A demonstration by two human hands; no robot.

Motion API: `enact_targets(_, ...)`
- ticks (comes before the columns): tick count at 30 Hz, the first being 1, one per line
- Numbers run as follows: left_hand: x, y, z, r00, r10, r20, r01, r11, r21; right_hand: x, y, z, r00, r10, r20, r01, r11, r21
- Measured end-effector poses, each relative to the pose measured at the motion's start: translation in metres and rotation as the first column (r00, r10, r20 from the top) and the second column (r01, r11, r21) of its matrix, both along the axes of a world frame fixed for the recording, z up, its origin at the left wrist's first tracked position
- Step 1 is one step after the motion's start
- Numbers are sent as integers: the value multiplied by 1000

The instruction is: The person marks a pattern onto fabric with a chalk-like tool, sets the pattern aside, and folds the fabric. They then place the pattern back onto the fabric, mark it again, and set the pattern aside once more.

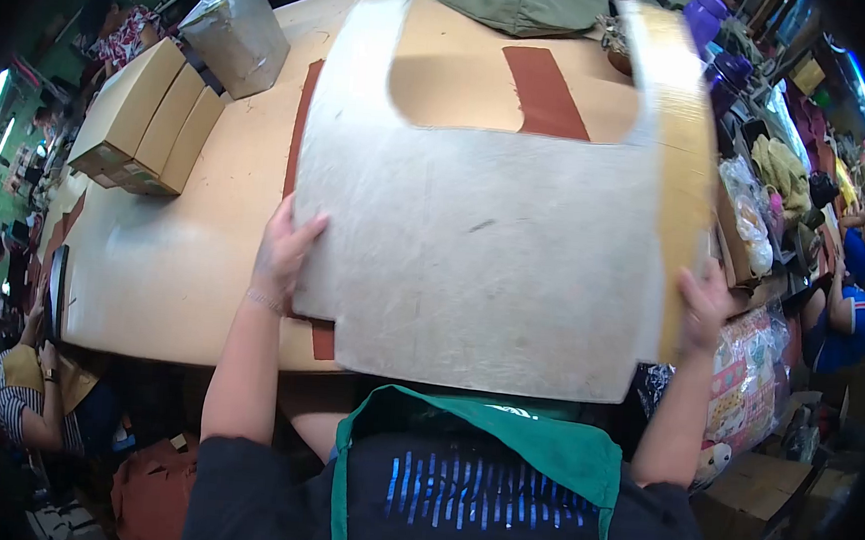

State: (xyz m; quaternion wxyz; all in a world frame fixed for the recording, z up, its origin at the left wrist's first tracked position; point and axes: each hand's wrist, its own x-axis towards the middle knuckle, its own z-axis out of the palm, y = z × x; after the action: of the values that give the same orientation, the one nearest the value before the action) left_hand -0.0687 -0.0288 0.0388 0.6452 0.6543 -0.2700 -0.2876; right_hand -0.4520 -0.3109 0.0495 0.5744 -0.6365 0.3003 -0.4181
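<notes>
A large grey flat template (494,244) with a wide U-shaped cut-out on its far side is held over the table, its near edge toward my body. My left hand (288,250) grips its left edge, thumb on top. At the other side, my right hand (706,299) is closed on the right edge, slightly blurred, beside a yellowish strip (684,187) that runs along that side. Reddish-brown material (546,87) shows through the cut-out, and more of it peeks out along the template's left side. The template hides most of what lies beneath.
Cardboard boxes (147,120) and a grey box (236,36) stand on the tan table (170,292) at the left. Olive fabric (521,3) lies at the far edge. Bags and clutter (757,222) crowd the right side. Other people sit at left and right.
</notes>
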Motion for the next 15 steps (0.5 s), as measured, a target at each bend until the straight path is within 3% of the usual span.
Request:
enact_targets(1, 0, 13, -3, 994, 58, -93, -60, 998, -18, 13, -7, -15, 987, 1, -161, -9, 999, -47)
enact_targets(3, 3, 33, -13, 989, 124, -77, -125, 992, -11, 41, -5, -25, 918, -17, -395, -38, 991, -132)
enact_targets(5, 9, 41, -24, 985, 164, -63, -163, 987, 11, 61, -9, -40, 874, -111, -473, 18, 980, -197)
enact_targets(8, 21, 43, -37, 986, 165, 3, -165, 983, 78, 85, -3, -30, 647, -283, -708, 19, 934, -357)
enact_targets(13, 34, 36, -38, 959, 88, 271, -150, 965, 217, 94, -21, -49, 635, -382, -672, -8, 866, -499)
enact_targets(15, 37, 35, -42, 947, 99, 304, -173, 958, 228, 97, -23, -47, 627, -393, -673, -17, 856, -516)
